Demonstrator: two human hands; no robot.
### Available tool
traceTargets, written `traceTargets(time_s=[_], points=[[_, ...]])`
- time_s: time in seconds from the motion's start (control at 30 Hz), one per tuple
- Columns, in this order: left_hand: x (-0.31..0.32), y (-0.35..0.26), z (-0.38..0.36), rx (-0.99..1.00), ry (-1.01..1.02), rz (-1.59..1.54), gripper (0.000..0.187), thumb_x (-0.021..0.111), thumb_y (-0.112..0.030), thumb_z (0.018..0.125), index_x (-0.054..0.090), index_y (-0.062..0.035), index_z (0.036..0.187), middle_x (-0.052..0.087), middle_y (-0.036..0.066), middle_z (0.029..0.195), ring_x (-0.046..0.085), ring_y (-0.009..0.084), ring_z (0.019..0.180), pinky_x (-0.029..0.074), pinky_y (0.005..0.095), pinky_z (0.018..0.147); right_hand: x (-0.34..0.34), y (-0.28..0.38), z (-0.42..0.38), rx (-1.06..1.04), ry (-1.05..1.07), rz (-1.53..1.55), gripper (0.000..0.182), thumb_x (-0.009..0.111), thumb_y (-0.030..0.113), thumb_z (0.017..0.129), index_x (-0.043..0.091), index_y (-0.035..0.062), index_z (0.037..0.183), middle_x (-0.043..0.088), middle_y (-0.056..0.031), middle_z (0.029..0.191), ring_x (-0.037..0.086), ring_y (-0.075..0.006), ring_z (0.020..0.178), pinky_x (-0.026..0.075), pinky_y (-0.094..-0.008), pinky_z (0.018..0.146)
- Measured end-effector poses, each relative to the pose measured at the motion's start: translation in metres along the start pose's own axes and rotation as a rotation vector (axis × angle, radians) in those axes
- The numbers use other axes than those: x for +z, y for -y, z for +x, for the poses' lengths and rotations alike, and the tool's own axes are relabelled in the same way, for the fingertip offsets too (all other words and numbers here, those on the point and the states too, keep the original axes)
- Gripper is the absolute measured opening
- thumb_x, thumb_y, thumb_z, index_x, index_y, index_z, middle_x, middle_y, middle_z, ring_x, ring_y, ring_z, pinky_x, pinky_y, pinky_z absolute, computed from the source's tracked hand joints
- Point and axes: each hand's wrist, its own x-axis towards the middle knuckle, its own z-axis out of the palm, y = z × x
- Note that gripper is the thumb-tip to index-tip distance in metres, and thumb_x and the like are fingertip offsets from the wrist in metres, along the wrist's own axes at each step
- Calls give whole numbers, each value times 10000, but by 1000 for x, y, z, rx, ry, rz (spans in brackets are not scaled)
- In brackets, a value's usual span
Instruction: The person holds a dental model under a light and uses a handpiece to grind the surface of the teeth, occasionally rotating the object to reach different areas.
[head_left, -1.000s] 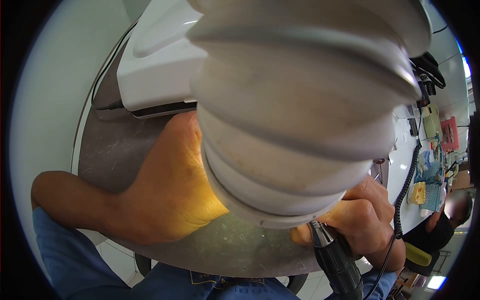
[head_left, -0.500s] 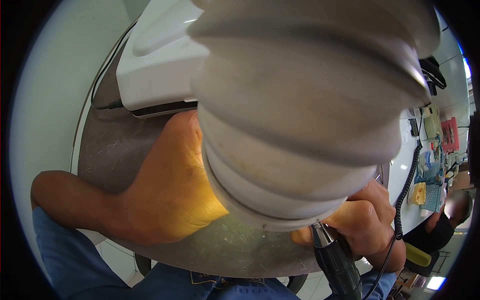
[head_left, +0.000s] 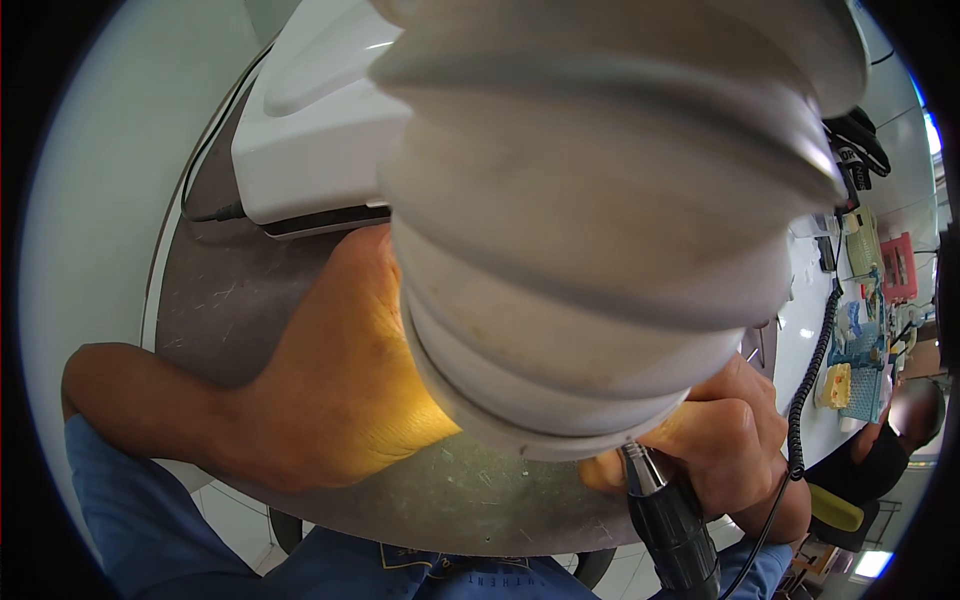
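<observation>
In the head view a big pale ribbed lamp head or hose (head_left: 590, 220) fills the middle and covers the space between my hands. My left hand (head_left: 345, 375) rests low over the grey table, its back lit yellow; its fingers vanish behind the ribbed thing, so their grip does not show. My right hand (head_left: 730, 440) is closed around a black rotary handpiece (head_left: 672, 520) with a silver collar, tilted with its rear end toward me. The handpiece's tip is hidden under the ribbed rim.
A white machine (head_left: 320, 150) stands on the grey table (head_left: 225, 270) at the back left. A coiled black cord (head_left: 815, 380) runs down the right. Beyond it are a blue basket (head_left: 862, 390), a red container (head_left: 898, 268) and a seated person (head_left: 875, 455).
The ribbed thing sits slightly further left in view, uncovering a little more at its right. My hands and the handpiece hold nearly the same pose.
</observation>
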Motion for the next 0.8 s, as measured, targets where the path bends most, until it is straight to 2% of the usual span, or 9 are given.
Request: traceTargets(time_s=[0.1,0.17,0.2,0.27,0.3,0.37,0.47,0.6,0.8], points=[[2,-4,4,-78,-5,84,462,786,-103,699,540,28,1068,643,148,987,631,245,923,482,331,835,1,-1,0,-24,-29,-2,266,777,6,672,637,-36,895,630,-117,780,687,-289,801,606,-352,720],[3,1,2,66,-55,-49,466,788,-99,697,540,26,1072,643,148,992,629,248,935,479,335,845,-1,1,2,-24,1,-26,262,775,4,676,638,-35,897,628,-113,771,686,-287,798,605,-352,716],[6,-3,3,65,-55,-48,466,788,-99,697,540,26,1072,643,148,992,629,248,935,479,335,845,0,0,2,-23,1,-25,262,775,4,676,638,-35,897,628,-113,771,686,-287,798,605,-352,716],[13,-14,2,-7,-84,254,476,790,-97,697,537,24,1082,642,147,1002,625,251,948,474,335,856,1,-3,0,-50,-5,9,265,776,8,676,639,-35,898,627,-109,768,685,-285,796,606,-354,722],[11,-12,2,-7,-83,255,476,790,-97,697,537,24,1082,642,147,1002,625,251,948,474,335,856,0,-7,0,-49,-7,9,265,776,8,676,639,-35,898,627,-109,768,685,-285,796,606,-354,722],[5,-1,1,55,-69,-36,484,791,-95,697,534,21,1091,641,144,1008,622,250,954,472,333,859,-5,-13,1,-184,112,-28,386,796,172,757,493,-20,900,639,-206,831,699,-318,765,594,-389,597],[7,24,2,23,-42,31,490,791,-92,697,532,21,1097,640,143,1009,622,246,949,472,332,857,-6,-8,1,-113,106,-28,384,800,160,748,501,-26,899,640,-224,846,700,-322,777,591,-397,604],[0,-9,4,-127,-73,-123,490,791,-90,697,534,21,1099,641,140,1005,622,243,946,472,333,856,-8,-6,2,-100,121,-39,383,797,156,752,500,-30,905,640,-239,859,700,-326,793,591,-398,611],[3,7,-1,123,-37,-6,504,793,-93,695,529,21,1109,635,147,1026,615,244,964,470,339,862,-9,-8,2,-142,172,-30,397,802,179,754,503,-27,915,644,-235,870,701,-325,802,593,-387,627]])
